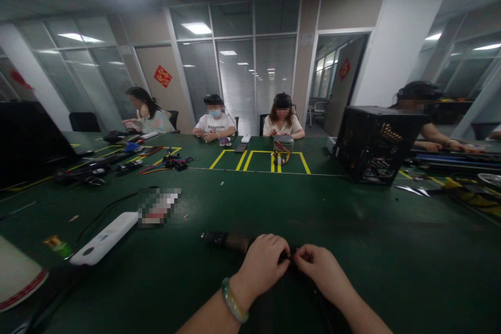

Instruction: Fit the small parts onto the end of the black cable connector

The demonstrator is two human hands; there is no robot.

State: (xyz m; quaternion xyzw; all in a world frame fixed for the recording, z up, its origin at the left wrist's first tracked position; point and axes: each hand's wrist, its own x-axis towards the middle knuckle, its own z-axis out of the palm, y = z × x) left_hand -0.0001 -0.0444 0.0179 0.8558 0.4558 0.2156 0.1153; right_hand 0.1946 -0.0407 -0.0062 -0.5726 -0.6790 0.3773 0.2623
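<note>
Tool (231, 241), dark and roughly cylindrical, lies on the near part of the green table (250, 195); its left end shows, while its right end is hidden by the left hand (266, 265). That hand is closed over it, fingers curled, a bracelet (234, 300) around the wrist. Just to the right, the right hand (323, 270) has thumb and finger pinched together; whether they hold anything is too small to tell. Between the fingertips of both hands is a dark patch, hard to make out.

On the near left lies a long white device (105, 239), its far end meeting a pixelated item (160, 207). A pale container (18, 277) is cut off by the left edge. On the far right, a black computer case (376, 143) partly hides a person (417, 96).
</note>
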